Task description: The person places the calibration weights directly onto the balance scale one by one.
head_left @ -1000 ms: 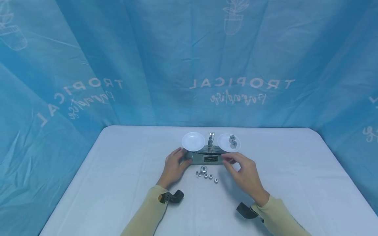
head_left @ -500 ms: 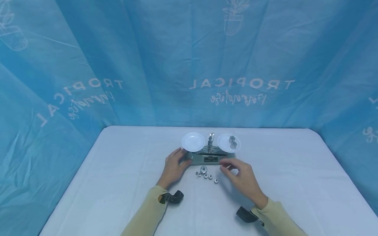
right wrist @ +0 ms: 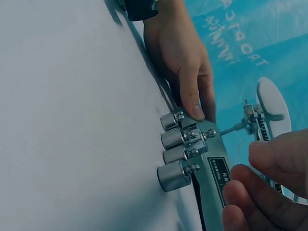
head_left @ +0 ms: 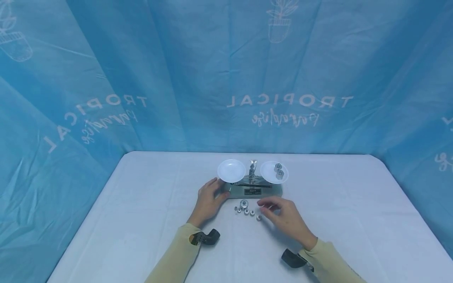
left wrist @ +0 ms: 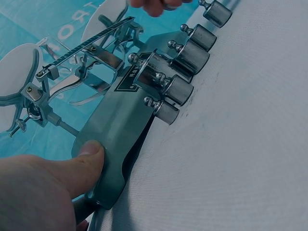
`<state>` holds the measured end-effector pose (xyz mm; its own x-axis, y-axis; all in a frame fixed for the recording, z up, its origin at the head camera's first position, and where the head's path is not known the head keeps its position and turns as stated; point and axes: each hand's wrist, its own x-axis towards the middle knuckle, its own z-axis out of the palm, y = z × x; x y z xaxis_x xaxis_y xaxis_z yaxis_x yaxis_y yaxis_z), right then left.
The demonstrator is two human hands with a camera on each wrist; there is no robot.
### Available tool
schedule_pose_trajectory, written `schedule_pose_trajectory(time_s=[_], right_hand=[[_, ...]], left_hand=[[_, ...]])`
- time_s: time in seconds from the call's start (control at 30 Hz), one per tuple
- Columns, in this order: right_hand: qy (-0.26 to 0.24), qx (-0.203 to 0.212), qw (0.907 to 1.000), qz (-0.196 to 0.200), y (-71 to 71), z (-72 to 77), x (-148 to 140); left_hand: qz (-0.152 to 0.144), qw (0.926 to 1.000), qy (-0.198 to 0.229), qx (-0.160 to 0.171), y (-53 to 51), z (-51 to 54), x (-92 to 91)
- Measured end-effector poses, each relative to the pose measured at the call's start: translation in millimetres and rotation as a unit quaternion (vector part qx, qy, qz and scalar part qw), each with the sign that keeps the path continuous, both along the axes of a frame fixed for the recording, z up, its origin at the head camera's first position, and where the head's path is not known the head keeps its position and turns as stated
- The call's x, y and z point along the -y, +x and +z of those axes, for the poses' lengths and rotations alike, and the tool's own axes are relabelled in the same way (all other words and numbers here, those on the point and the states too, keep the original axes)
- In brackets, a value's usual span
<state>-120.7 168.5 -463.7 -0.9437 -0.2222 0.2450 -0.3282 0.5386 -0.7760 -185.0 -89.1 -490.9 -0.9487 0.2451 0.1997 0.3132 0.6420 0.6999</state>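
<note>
Balance scale (head_left: 235,193): grey-green base, upright on the white counter (head_left: 141,220), just below and right of the middle of the head frame; a dark plate (head_left: 253,192) sits on its front.
Left pan (head_left: 231,170): white and round, above the left part of the base.
Right pan (head_left: 267,172): also white, holding two knobbed metal weights (head_left: 280,174) one behind the other; I cannot tell whether they touch.
Loose weights (head_left: 246,212): six silvery pieces, knobs up, on the counter below the base in the head frame — the largest (head_left: 244,204) at the top of the group, the lower-right one (head_left: 258,218) a little apart from the others.
Left hand (head_left: 209,199): at the left end of the base; its grip is closed round that end, the thumb (left wrist: 89,166) pressed against the front face.
Right hand (head_left: 284,216): right of the loose weights, near the lower-right one; its grip is slightly spread — thumb and index tips close, with a narrow gap in the right wrist view, other fingers bent.
Sleeves (head_left: 173,253): pale yellow-green, entering from the bottom edge, a black wrist device (head_left: 211,237) at the left cuff.
Backdrop (head_left: 198,70): blue cloth filling the upper frame, with mirrored white lettering (head_left: 290,99).
</note>
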Motion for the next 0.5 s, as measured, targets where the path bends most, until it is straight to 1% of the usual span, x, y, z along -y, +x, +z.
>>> schedule_pose_trajectory(time_s=[0.2,0.5], right_hand=[[0.012,0.033,0.9993,0.016,-1.1,-3.5,-1.1],[0.034,0.067,0.996,0.049,-2.8,-4.8,-2.9]], left_hand=[[-0.004,1.0,0.002,-0.007,-0.2,-1.7,0.7],[-0.008,0.9998,0.008,-0.016,-0.4,-1.9,0.9]])
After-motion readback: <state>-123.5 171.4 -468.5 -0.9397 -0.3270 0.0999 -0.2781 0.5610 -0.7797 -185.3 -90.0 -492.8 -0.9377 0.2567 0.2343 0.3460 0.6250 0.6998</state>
